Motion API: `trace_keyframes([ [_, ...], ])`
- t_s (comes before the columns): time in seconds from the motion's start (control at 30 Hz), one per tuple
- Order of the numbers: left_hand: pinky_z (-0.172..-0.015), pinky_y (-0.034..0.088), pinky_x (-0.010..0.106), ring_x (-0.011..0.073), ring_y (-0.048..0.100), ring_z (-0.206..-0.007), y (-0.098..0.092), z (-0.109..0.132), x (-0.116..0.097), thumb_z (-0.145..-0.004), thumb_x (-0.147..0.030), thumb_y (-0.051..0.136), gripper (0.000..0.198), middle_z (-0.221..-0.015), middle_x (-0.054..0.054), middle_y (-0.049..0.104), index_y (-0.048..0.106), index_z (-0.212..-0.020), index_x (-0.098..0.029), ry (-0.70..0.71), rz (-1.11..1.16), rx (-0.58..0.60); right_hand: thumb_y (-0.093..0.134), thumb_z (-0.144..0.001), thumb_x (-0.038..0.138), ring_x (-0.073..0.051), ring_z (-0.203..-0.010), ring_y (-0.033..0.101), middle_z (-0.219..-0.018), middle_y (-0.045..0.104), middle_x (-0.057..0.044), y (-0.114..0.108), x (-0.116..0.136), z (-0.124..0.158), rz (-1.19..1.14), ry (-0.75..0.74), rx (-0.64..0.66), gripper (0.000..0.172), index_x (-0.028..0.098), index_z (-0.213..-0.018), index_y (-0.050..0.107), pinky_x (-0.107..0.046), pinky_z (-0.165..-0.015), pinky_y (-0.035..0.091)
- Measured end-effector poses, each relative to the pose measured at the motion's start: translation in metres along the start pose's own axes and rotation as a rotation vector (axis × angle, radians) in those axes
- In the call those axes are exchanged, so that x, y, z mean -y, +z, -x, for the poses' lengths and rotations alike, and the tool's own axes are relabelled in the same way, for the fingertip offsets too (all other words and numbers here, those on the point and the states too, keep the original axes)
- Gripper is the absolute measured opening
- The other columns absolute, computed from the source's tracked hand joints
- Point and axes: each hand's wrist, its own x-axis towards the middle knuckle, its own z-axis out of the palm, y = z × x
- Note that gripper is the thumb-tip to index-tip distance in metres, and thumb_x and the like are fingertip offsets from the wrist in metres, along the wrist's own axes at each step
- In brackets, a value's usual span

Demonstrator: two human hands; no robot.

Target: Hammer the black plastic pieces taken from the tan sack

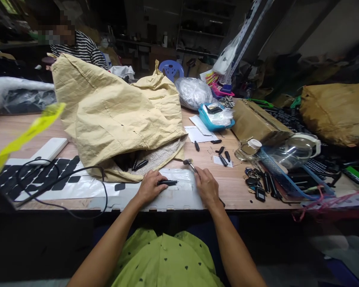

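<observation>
My left hand (149, 186) rests on a white foam pad (179, 187) at the table's front edge, fingers closed on a slim black piece (167, 183) that lies flat and points right. My right hand (206, 184) is closed around a small tool with a metal shaft and a dark round head (188, 162), its tip raised just left of the hand. A big crumpled tan paper sack (116, 119) lies open toward me right behind my hands, with several black pieces (137, 164) showing in its mouth.
Loose black pieces (223, 155) and white paper slips (199, 133) lie right of the sack. A blue tray (215, 119), a cardboard box (257, 121), a clear jar (248, 149) and a keyboard pile (305, 171) fill the right. A black cable (62, 175) crosses a white sheet with black pads at left. A person in stripes (83, 50) sits opposite.
</observation>
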Motion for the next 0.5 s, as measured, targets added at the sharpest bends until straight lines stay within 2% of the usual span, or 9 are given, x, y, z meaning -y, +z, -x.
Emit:
trace_keyframes([
  [0.1,-0.092,0.045,0.04,0.025,0.056,-0.096,-0.001,0.0,-0.001,-0.087,-0.03,0.07,0.019,-0.092,0.005,0.067,0.078,-0.104,-0.025,-0.006,0.02,-0.003,0.048,-0.098,0.025,-0.02,-0.09,0.066,-0.098,0.071,-0.006,-0.015,0.016,0.009,-0.228,0.013,-0.01,0.034,0.026,-0.121,0.072,-0.029,-0.075,0.053],
  [0.23,-0.091,0.045,0.039,0.0249,0.057,-0.095,0.0,0.001,-0.003,-0.084,-0.028,0.074,0.018,-0.092,0.004,0.068,0.077,-0.101,-0.025,-0.02,0.036,-0.031,0.049,-0.1,0.029,-0.019,-0.091,0.069,-0.099,0.074,-0.007,-0.032,0.044,0.026,-0.475,-0.071,0.129,0.031,0.024,-0.12,0.072,-0.031,-0.081,0.057],
  [0.33,-0.089,0.044,0.038,0.0243,0.056,-0.094,0.0,0.001,-0.005,-0.083,-0.026,0.074,0.014,-0.09,0.004,0.068,0.077,-0.096,-0.025,-0.024,0.037,-0.029,0.049,-0.1,0.027,-0.018,-0.089,0.07,-0.098,0.075,-0.006,-0.037,0.059,0.037,-0.532,-0.105,0.196,0.031,0.024,-0.122,0.071,-0.029,-0.079,0.058],
  [0.5,-0.089,0.044,0.038,0.0242,0.056,-0.093,-0.001,0.001,-0.009,-0.082,-0.024,0.073,0.01,-0.088,0.004,0.067,0.077,-0.092,-0.024,-0.042,0.045,-0.024,0.048,-0.1,0.023,-0.017,-0.085,0.069,-0.094,0.074,-0.005,-0.032,0.067,0.046,-0.474,-0.133,0.203,0.033,0.025,-0.123,0.071,-0.027,-0.076,0.057],
])
